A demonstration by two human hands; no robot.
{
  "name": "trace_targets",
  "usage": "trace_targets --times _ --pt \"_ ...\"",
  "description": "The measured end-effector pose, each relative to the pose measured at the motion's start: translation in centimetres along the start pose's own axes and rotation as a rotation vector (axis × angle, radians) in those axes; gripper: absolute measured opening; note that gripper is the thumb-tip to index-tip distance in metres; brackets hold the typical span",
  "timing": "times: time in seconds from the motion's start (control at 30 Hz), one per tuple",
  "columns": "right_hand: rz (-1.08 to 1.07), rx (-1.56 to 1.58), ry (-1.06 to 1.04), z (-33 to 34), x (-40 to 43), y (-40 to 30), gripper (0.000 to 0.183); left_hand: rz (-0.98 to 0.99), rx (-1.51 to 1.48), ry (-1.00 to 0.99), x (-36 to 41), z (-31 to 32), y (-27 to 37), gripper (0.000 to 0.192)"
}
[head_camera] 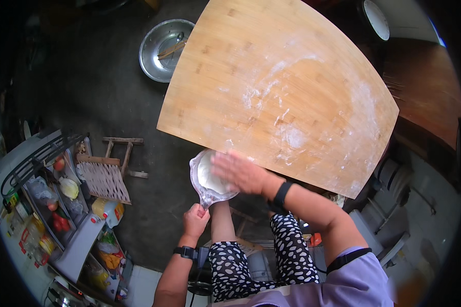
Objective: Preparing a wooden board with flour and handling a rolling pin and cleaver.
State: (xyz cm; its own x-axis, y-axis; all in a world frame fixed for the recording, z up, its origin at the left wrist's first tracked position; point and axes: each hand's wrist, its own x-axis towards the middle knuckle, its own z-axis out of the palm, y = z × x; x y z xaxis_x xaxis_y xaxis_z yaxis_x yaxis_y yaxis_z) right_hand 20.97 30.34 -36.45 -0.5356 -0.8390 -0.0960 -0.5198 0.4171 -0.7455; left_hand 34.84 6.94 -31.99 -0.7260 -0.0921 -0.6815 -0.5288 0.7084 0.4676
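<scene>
My left hand is closed around the short handle of a round, floury ladle-like container, held below the near edge of a large wooden board. White flour or dough fills much of its bowl. My right hand is blurred, palm down with its fingers over the right part of the white stuff; whether it touches is unclear. Loose white flour dusts the board, thickest towards its near and right parts.
A metal basin with chopsticks and a spoon stands beyond the board's left edge. A small stool with a woven seat is on the floor at left. Shelves with vegetables, bags and an oil jug stand at lower left.
</scene>
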Motion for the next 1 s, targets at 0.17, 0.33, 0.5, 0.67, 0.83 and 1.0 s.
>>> trace_targets --times 0.17,0.33,0.5,0.67,0.83,1.0 --pt "0.702 -0.048 0.385 -2.5 -5.1 0.5 0.059 0.013 0.004 0.007 -0.3 -0.8 0.1 0.022" --pt "0.374 0.123 0.080 -1.6 -7.6 -0.3 0.060 0.017 0.099 -0.037 -0.6 -1.2 0.4 0.022" --pt "0.610 0.002 0.243 -3.2 -10.9 -2.1 0.062 0.080 0.182 -0.067 -3.2 -3.6 0.3 0.023" --pt "0.319 0.241 0.050 -3.0 -14.0 -6.2 0.047 0.083 0.222 -0.096 -6.6 -7.4 2.8 0.024" --pt "0.748 0.258 0.348 -7.7 -16.0 -10.0 0.024 0.100 0.205 -0.097 -9.4 -10.4 7.9 0.024" --pt "0.765 0.301 0.486 -11.4 -18.8 -13.9 0.015 0.203 0.209 -0.112 -10.6 -12.6 15.2 0.023"
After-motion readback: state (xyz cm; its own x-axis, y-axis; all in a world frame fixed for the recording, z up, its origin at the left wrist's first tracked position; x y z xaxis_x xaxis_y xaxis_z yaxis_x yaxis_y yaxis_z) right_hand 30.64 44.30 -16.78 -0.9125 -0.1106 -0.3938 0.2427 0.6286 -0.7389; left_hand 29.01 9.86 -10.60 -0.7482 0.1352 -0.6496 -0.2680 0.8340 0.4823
